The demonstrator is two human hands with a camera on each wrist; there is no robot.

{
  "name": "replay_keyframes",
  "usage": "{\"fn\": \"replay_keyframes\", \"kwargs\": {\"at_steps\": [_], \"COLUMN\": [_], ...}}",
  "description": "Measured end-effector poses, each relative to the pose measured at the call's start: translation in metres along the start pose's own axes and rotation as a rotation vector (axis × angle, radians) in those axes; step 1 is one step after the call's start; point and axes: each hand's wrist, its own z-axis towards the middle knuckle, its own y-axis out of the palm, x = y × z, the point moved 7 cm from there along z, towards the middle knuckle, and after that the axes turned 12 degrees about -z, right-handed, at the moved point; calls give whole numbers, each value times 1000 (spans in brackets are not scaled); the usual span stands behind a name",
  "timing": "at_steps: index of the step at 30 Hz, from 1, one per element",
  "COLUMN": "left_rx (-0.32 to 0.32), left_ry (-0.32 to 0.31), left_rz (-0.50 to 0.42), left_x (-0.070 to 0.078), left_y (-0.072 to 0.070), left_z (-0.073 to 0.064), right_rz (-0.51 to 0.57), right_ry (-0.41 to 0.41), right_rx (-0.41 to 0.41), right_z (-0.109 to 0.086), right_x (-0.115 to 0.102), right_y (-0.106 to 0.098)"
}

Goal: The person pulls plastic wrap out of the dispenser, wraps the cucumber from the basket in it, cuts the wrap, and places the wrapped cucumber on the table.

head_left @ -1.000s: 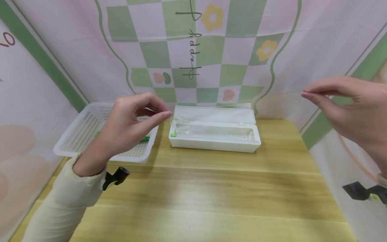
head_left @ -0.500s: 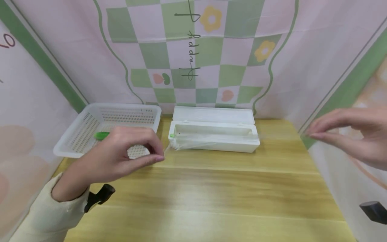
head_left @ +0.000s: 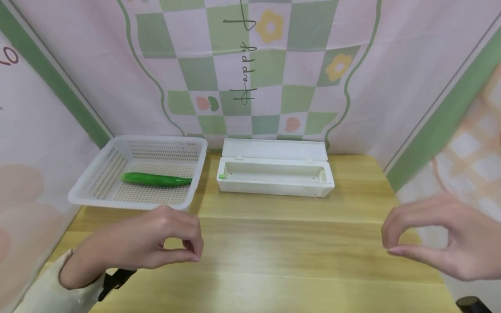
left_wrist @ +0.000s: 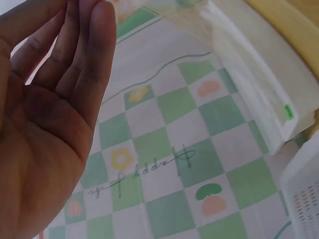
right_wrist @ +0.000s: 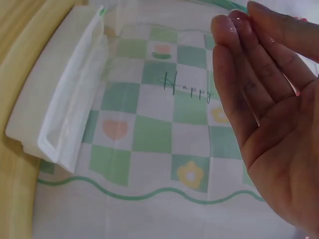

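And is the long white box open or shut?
Open. The lid of the white box is flipped back, and you can see right down inside.

Bright head view; pale glare on table; wrist views softer.

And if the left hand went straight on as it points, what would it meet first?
Probably the right hand, roughly opposite the left hand across the table in the head view. Depth is unclear, so they might miss each other, and anything transparent between them could go unseen.
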Motion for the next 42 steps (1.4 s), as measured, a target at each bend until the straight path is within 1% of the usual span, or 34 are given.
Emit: {"fn": "replay_keyframes", "kwargs": {"at_steps": [2,5,7,9,12,14,16,18,21,25,29,32,34,37,40,42], "left_rx": [-47,-118,-162,-197,-249,-269,-279,-285,-302,-320,-324,-332,-331,-329,-319,-302], "left_ry": [-25,-48,-71,-110,-148,-168,-179,-203,-257,-328,-404,-473,-507,-513,-481,-459], "left_rz": [-25,-40,-43,-54,-60,-47,-15,18,58,103,147,147,143,167,196,211], "left_x": [-6,-15,-22,-31,-47,-58,-69,-80,-96,-113,-124,-131,-133,-132,-128,-126], "left_y": [11,27,37,48,67,80,91,103,119,136,146,150,152,153,151,150], "left_z": [-3,-8,-10,-13,-17,-21,-24,-26,-28,-31,-33,-35,-36,-37,-37,-37], "right_rz": [-2,-19,-10,6,29,59,78,99,98,57,40,39,31,23,28,34], "right_ry": [7,37,63,87,126,151,197,240,289,312,342,360,367,373,381,384], "right_rx": [-36,-103,-146,-179,-224,-257,-303,-349,-400,-435,-469,-484,-492,-506,-522,-527], "right_z": [-5,-13,-18,-23,-30,-35,-42,-49,-58,-65,-69,-72,-74,-77,-80,-81], "right_x": [-2,-3,-2,-2,0,4,9,14,19,25,31,34,36,38,41,43], "right_y": [11,29,42,57,78,93,110,127,150,173,187,194,198,203,207,209]}}
